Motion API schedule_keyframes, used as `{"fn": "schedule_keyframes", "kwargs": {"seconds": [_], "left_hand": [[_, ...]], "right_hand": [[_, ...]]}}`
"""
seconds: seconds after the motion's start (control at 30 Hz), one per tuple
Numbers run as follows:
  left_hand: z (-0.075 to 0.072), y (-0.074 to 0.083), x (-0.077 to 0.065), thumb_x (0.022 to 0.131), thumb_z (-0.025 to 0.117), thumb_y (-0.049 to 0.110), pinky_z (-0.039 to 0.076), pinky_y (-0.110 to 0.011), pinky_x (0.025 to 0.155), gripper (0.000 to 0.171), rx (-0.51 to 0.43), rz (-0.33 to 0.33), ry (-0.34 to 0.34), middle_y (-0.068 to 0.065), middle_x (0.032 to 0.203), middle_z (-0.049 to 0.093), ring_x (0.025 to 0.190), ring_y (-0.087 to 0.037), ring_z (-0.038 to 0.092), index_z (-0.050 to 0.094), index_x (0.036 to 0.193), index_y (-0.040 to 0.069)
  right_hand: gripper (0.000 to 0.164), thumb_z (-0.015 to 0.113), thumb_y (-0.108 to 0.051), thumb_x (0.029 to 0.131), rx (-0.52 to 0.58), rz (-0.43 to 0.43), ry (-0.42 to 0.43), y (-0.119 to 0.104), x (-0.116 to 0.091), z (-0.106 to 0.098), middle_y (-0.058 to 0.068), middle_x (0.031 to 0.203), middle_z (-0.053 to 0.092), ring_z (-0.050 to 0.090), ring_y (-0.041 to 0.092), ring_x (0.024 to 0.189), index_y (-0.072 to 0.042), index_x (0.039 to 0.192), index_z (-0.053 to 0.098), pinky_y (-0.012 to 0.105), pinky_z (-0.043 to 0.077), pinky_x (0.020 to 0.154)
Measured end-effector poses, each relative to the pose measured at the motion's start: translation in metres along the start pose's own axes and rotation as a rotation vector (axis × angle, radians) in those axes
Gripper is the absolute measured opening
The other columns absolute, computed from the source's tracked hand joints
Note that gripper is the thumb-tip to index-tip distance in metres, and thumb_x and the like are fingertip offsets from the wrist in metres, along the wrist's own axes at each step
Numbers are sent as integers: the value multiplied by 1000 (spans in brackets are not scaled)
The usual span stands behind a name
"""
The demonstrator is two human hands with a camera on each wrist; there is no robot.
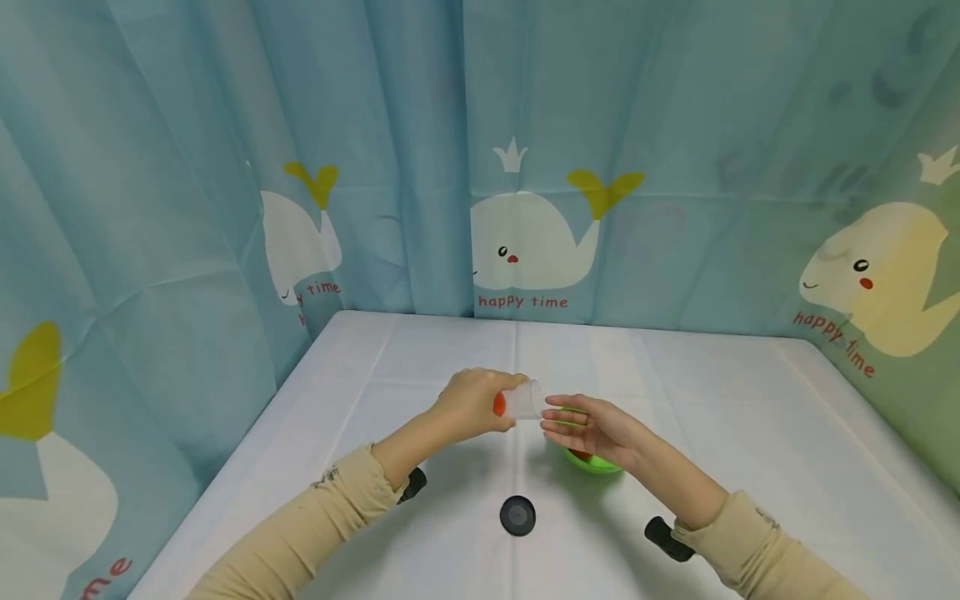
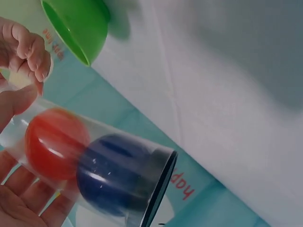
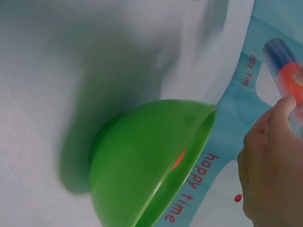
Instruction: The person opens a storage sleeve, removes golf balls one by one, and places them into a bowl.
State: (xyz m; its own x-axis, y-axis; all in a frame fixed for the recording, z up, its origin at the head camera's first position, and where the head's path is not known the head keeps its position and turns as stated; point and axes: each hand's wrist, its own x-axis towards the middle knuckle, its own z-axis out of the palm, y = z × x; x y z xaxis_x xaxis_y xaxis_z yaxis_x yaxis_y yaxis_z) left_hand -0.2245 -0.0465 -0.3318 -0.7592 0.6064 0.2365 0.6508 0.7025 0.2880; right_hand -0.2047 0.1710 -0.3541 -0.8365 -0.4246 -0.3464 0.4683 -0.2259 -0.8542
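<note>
White tabletop [image 1: 735,400] bears a bowl [image 1: 596,467] the right hand [image 1: 600,427] partly hides.

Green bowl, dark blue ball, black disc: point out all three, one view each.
Green bowl [image 3: 142,151]: right wrist view, on its outer wall.
Dark blue ball [image 2: 110,175]: left wrist view, middle of its visible side.
Black disc [image 1: 517,516]: head view, centre of its top face.
</note>
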Motion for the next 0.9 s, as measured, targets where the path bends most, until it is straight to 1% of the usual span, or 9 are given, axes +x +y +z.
{"fn": "schedule_keyframes", "kwargs": {"seconds": [0.1,0.17,0.27,0.4,0.47,0.6,0.7,0.8,0.9], "left_hand": [[0,1,-1,74,79,17,49,-30,67,54,12,3,-6,-4,111,70,77,-16,61,62,125,12],[0,2,-1,74,79,16,52,-35,72,55,17,13,-13,-4,115,69,84,-19,65,61,126,12],[0,2,0,75,79,16,53,-38,78,55,51,32,-24,-3,119,67,93,-20,66,61,126,13],[-1,4,0,75,78,15,53,-36,78,55,93,50,-38,-1,121,66,90,-18,65,60,127,15],[-2,5,0,75,78,14,53,-36,80,55,110,56,-45,-1,121,66,90,-18,65,60,127,16],[-3,7,1,76,78,15,51,-35,84,55,176,77,-55,-2,115,68,83,-17,63,60,128,16],[-3,8,2,76,78,17,51,-34,86,54,237,95,-56,-1,112,69,83,-16,63,60,128,16],[-3,9,3,77,78,17,50,-35,90,55,271,95,-65,0,116,68,95,-17,65,59,129,16],[-4,11,4,78,77,17,48,-36,94,56,299,95,-85,0,120,66,106,-19,63,58,130,17]], "right_hand": [[26,40,-16,100,-4,16,-11,2,0,1,8,99,62,66,18,91,-1,115,54,28,54,86],[29,39,-15,100,3,24,-13,2,0,2,8,99,62,66,18,91,2,121,49,28,54,86],[34,39,-16,101,18,27,-17,3,1,4,9,100,61,66,19,93,5,127,42,28,54,86],[41,41,-17,101,31,29,-17,2,2,7,9,102,60,65,19,94,8,134,35,29,54,87],[44,40,-17,101,40,32,-19,2,2,8,9,102,60,65,19,94,8,136,32,29,54,87],[44,39,-17,101,68,34,-27,1,2,9,9,101,60,65,19,93,8,136,30,29,54,87],[42,39,-17,101,81,31,-29,1,2,10,9,100,61,66,19,92,7,134,31,28,54,87],[39,40,-17,101,85,24,-29,1,1,10,9,100,61,66,19,92,7,132,33,28,54,86],[38,40,-17,101,94,23,-30,2,1,10,9,100,61,66,19,92,6,130,33,28,54,87]]}}
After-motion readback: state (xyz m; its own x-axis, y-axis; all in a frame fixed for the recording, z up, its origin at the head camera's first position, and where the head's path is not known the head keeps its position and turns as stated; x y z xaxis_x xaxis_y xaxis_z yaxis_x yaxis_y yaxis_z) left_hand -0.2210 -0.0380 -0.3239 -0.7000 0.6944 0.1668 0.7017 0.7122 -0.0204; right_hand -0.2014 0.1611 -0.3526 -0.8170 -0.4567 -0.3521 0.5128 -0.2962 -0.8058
